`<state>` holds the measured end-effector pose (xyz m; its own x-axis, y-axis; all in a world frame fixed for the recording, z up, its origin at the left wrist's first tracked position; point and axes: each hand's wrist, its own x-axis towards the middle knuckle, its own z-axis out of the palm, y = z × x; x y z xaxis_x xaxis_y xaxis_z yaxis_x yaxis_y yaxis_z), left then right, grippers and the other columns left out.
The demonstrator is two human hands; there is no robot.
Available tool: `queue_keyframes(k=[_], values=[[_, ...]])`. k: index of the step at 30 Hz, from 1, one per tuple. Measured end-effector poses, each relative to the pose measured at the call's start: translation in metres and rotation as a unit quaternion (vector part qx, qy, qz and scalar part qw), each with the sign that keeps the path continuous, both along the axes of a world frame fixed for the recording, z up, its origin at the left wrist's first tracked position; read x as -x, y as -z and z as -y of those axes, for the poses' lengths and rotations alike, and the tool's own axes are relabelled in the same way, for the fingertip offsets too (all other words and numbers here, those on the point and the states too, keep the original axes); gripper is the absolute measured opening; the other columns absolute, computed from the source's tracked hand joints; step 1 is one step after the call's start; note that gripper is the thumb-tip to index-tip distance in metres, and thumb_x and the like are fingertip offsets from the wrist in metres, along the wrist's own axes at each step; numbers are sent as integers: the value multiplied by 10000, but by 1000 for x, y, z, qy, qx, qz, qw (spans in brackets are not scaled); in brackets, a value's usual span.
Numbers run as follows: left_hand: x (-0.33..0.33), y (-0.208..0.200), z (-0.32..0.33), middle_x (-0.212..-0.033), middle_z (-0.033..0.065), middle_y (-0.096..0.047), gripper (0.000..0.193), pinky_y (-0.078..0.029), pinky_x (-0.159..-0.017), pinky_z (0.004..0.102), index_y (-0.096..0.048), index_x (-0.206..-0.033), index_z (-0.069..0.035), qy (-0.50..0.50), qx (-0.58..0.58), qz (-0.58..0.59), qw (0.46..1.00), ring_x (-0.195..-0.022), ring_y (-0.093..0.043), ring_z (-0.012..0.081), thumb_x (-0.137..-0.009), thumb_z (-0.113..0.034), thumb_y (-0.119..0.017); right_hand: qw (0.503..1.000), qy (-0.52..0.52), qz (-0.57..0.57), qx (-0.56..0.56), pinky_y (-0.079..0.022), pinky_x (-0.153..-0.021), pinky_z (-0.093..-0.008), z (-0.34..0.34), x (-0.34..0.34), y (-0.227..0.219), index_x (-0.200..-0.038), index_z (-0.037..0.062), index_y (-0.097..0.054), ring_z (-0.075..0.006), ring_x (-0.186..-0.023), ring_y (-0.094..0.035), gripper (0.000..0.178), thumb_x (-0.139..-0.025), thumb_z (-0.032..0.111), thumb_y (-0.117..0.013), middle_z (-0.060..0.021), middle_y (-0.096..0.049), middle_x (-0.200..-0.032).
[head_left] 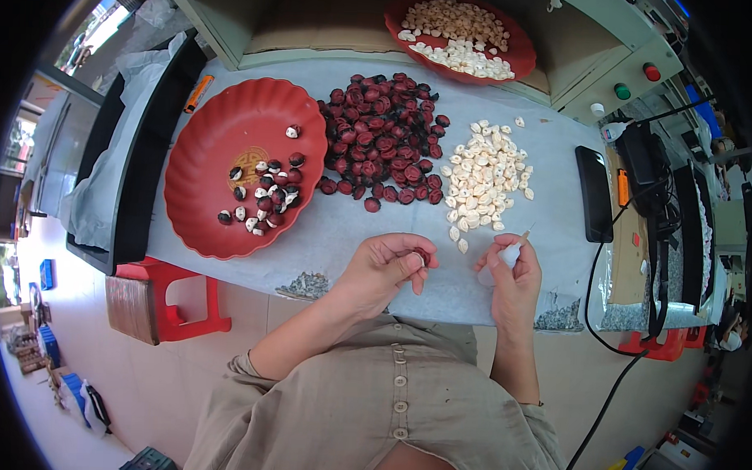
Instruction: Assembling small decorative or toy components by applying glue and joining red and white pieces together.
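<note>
Pinched between the thumb and fingers of my left hand is a small dark red cup-shaped piece, partly covered by the fingertips. My right hand grips a small white squeeze bottle with a thin tip pointing up and to the right. Beyond my left hand lies a heap of similar dark red pieces with black edges. A pile of cream-white shell-like pieces spreads beyond my right hand. At the left, a scalloped red plate holds several joined red-and-white pieces.
Another red plate with cream pieces sits in the grey cabinet opening at the back. A black phone and cables lie at the right. An orange cutter and a black tray are at the left. A red stool stands below.
</note>
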<state>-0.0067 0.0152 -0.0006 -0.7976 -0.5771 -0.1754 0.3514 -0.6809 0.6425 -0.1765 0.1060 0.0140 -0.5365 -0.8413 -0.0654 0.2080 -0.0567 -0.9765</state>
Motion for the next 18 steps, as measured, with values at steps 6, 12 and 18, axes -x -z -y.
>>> queue_keyframes(k=[6, 12, 18], values=[[-26, -42, 15, -921, 110, -551, 214, -457, -618, 230, -492, -1013, 37, -218, 294, 160, 917, -698, -532, 121, -804, -6, -493, 1000, -13, 1, -3, -385, -628, -217, 3, 3, 1, -933, 6, -484, -97, -666, -488, 201, -742, -33, -531, -29, -488, -758], [-101, -57, 78, -945, 141, -550, 167, -440, -687, 265, -567, -902, 4, -266, 535, 503, 625, -794, -557, 240, -745, 32, -518, 999, -30, 11, -4, -386, -625, -213, 1, 1, -1, -936, 9, -486, -91, -673, -486, 203, -743, -33, -531, -22, -489, -757], [-63, -62, 55, -880, 106, -558, 171, -434, -650, 320, -587, -838, -22, -282, 717, 458, 444, -755, -520, 255, -678, 25, -551, 1000, -25, 6, -5, -390, -623, -216, 0, 0, -1, -930, 10, -488, -92, -666, -492, 190, -748, -23, -530, -20, -492, -754]])
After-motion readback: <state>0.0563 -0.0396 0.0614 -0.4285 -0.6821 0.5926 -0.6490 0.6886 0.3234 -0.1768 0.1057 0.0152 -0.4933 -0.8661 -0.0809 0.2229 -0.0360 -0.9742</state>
